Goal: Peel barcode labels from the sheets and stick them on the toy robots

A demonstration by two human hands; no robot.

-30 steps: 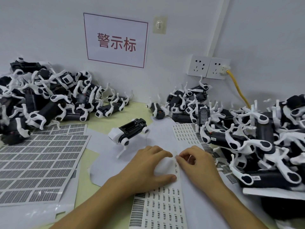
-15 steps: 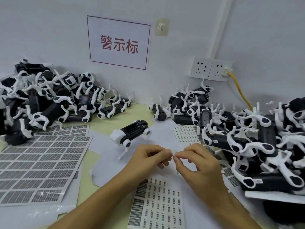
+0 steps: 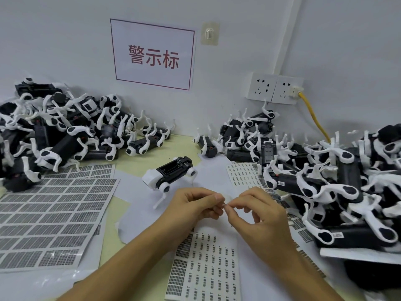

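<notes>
Just above the narrow white sheet of small printed barcode labels (image 3: pixel 204 263), lifted off the pale yellow-green tabletop (image 3: pixel 121 205): left hand (image 3: pixel 193 210) and right hand (image 3: pixel 258 216) fingertip to fingertip, both pinching one tiny white barcode label (image 3: pixel 226 202), mostly hidden between the fingers. Likely near weightless, limp and sticky on one face, prone to curl or fold onto itself; best held by one bare edge, glue side kept off the skin. Just beyond the hands, standing alone on white paper: a black-bodied toy robot dog with white plastic legs (image 3: pixel 171 175), rigid and light by the look, thin legs probably fragile; better gripped by the body. To the left, large grey label sheets (image 3: pixel 50 216); heaped robots left (image 3: pixel 60 135) and right (image 3: pixel 325 181).
</notes>
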